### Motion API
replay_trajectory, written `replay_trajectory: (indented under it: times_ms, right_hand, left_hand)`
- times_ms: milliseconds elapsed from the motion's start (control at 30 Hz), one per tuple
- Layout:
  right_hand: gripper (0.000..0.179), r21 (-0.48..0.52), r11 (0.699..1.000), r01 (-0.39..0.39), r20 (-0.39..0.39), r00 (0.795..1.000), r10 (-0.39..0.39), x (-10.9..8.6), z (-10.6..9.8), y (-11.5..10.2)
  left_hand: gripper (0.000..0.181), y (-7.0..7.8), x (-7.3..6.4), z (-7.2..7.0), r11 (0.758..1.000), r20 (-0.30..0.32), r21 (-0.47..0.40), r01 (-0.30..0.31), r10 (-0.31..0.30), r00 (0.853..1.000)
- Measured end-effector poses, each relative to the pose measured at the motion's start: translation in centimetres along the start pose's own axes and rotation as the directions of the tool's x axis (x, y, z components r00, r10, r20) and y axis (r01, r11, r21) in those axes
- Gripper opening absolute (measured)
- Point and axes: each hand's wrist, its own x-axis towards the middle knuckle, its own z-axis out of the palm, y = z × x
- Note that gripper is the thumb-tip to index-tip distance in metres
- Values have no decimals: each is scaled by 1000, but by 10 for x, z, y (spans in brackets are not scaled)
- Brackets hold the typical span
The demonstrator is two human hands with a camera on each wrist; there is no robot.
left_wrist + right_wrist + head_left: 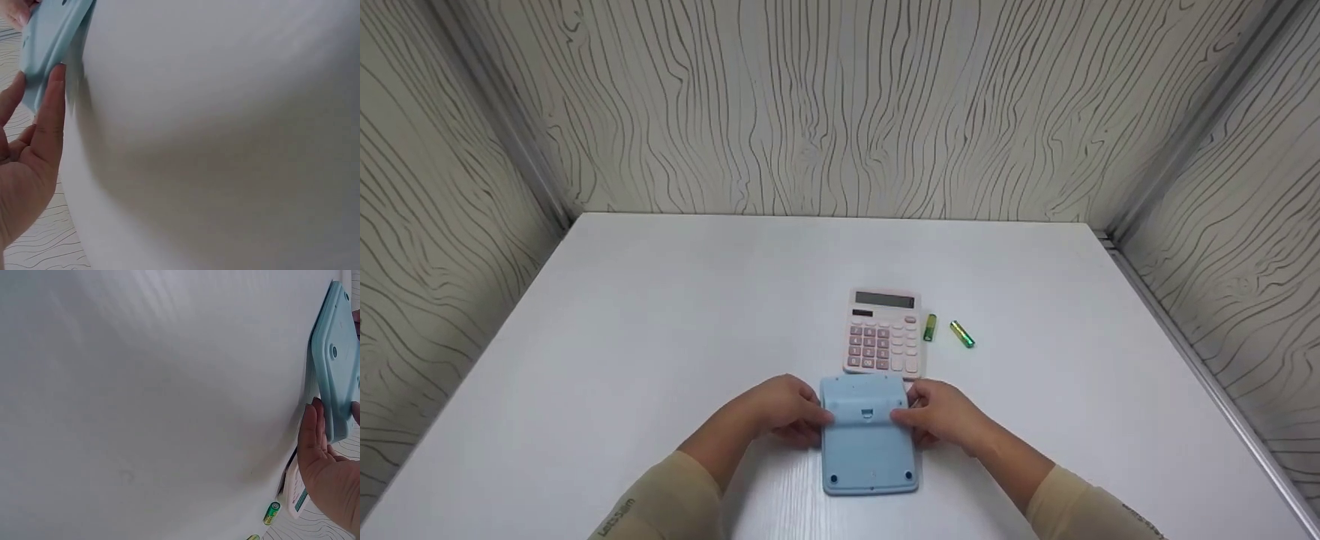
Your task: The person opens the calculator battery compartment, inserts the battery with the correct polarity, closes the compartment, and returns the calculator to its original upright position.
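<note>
A light blue calculator [870, 454] lies back side up near the front of the table, its battery cover latch facing up. My left hand [791, 411] grips its left edge, thumb on the back and fingers along the side. On the opposite edge my right hand [941, 414] pinches it the same way. Both wrist views show the blue calculator [53, 42] between thumb and fingers, with the right hand's fingers [311, 427] under its rim. Just beyond its top end sits a pink calculator [883, 330], keys up.
Two green batteries lie right of the pink calculator: one battery [931, 328] close beside it, another battery [962, 334] farther right. The white table [697, 300] is bounded by patterned panels [810, 105] at the back and sides.
</note>
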Motion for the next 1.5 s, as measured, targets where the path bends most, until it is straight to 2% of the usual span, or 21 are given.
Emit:
replay_trajectory:
  times_ms: [433, 767, 1000, 1167, 1300, 1500]
  right_hand:
    - [36, -41, 998, -41, 12, 999, 42, 5, 2, 2]
    - [38, -76, 996, -44, 40, 998, 47, 7, 0, 2]
    - [36, -134, 990, -42, 15, 999, 44, 8, -1, -3]
    - [39, -253, 967, -13, -35, 999, 4, 8, -1, -8]
    - [40, -337, 941, 14, -64, 997, -38, 8, -2, -11]
    - [34, -431, 900, 69, -104, 987, -125, 7, -2, -18]
  left_hand:
    - [19, -5, 6, 0, 1000, 18, 20, -4, 3, 1000]
    - [20, -9, 11, 0, 1000, 19, -9, 0, 0, 1000]
    - [19, -9, 14, -1, 1000, 17, -29, 11, -11, 1000]
    - [21, -7, 13, -1, 998, -3, -46, 32, -32, 999]
    - [21, -5, 12, -2, 994, -40, -94, 49, -53, 998]
    - [22, -4, 15, -1, 990, -120, -140, 20, -37, 992]
